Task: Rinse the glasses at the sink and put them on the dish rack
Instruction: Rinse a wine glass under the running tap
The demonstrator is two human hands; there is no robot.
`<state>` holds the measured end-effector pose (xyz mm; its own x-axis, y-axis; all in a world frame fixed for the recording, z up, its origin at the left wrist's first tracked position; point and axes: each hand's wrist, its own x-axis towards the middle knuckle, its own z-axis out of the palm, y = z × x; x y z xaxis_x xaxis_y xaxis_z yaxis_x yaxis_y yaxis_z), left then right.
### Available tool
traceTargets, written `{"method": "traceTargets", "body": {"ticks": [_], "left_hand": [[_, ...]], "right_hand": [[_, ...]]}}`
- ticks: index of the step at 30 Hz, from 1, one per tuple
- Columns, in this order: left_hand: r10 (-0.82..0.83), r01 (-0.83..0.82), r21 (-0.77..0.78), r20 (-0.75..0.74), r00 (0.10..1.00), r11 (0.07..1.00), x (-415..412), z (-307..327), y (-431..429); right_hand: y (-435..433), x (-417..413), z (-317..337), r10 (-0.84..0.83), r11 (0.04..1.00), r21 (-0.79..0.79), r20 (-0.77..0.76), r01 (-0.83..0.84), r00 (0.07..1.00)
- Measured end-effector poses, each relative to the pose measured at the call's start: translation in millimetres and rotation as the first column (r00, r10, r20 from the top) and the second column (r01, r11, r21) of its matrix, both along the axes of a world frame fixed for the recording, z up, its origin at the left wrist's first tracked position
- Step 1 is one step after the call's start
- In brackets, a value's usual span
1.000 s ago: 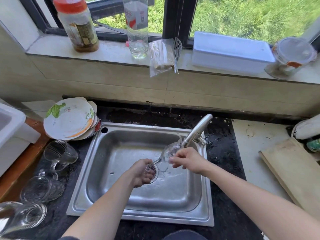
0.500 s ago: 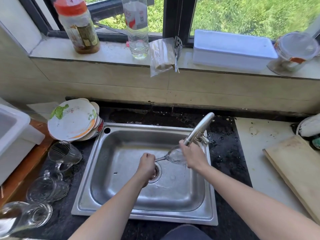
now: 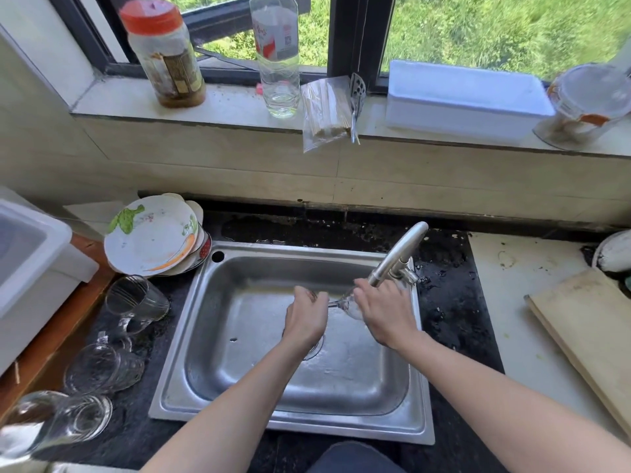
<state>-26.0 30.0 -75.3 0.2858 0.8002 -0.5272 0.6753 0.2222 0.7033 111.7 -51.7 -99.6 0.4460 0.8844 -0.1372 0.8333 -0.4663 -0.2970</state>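
Observation:
A clear stemmed glass lies sideways over the steel sink, just under the spout of the faucet. My left hand grips its stem and foot. My right hand is curled round its bowl and hides most of it. No water stream can be made out. Three more clear glasses lie on the dark counter left of the sink: one near the plates, one below it, one at the bottom left.
A stack of plates leans at the sink's back left corner. A white tub stands at far left. A wooden board lies on the right counter. Jars, a bottle and a white box line the windowsill.
Both hands have lifted the glass up toward the faucet spout. My right hand has shifted from the rim to wrap over the bowl. The camera has tilted slightly.

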Motion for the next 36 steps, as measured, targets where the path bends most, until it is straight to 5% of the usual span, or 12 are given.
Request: {"method": "traceTargets", "body": {"ticks": [3,6,11,14,18,19,22,23,26,29,33,36], "left_hand": [[-0.070,0.072,0.151,-0.018,0.997,0.986,-4,5,-2],[-0.132,0.138,0.312,-0.040,0.990,0.940,-10,7,-8],[-0.207,0.224,0.430,-0.088,0.974,0.875,-15,9,-7],[-0.247,0.275,0.476,-0.120,0.961,0.836,-16,8,-8],[-0.293,0.318,0.571,-0.139,0.946,0.757,-19,7,-6],[-0.314,0.343,0.596,-0.157,0.936,0.726,-21,6,-5],[-0.332,0.309,0.650,-0.091,0.939,0.694,-24,6,-6],[-0.324,0.277,0.606,-0.033,0.945,0.745,-23,5,-6],[0.002,-0.010,0.028,0.260,0.966,1.000,-9,7,2],[0.428,-0.245,-0.599,0.183,0.885,0.762,-6,6,10],[0.268,-0.233,-0.255,0.110,0.957,0.938,1,-3,2],[0.095,-0.097,0.026,0.060,0.994,0.995,0,3,-2]], "right_hand": [[-2,-9,-8,0.080,0.993,0.092,-0.119,-0.069,0.990],[6,7,-5,-0.202,0.976,0.001,-0.393,0.220,0.897],[-1,-8,-2,0.140,0.989,0.078,-0.199,-0.126,0.970],[3,6,-4,-0.082,0.995,0.026,-0.303,0.094,0.950],[2,-3,1,-0.030,0.998,0.040,-0.376,0.049,0.926],[3,-3,4,-0.172,0.980,-0.009,-0.548,0.200,0.819],[8,6,10,-0.478,0.754,-0.435,-0.877,0.492,-0.042],[10,7,12,-0.458,0.732,-0.445,-0.882,0.516,-0.110],[16,3,19,-0.362,0.720,-0.200,-0.925,0.664,0.114],[16,5,25,-0.227,0.766,0.069,-0.901,0.640,0.369],[3,5,9,-0.111,0.956,0.227,-0.307,0.186,0.945],[-9,-9,-7,0.182,0.966,0.172,0.074,-0.192,0.981]]}}
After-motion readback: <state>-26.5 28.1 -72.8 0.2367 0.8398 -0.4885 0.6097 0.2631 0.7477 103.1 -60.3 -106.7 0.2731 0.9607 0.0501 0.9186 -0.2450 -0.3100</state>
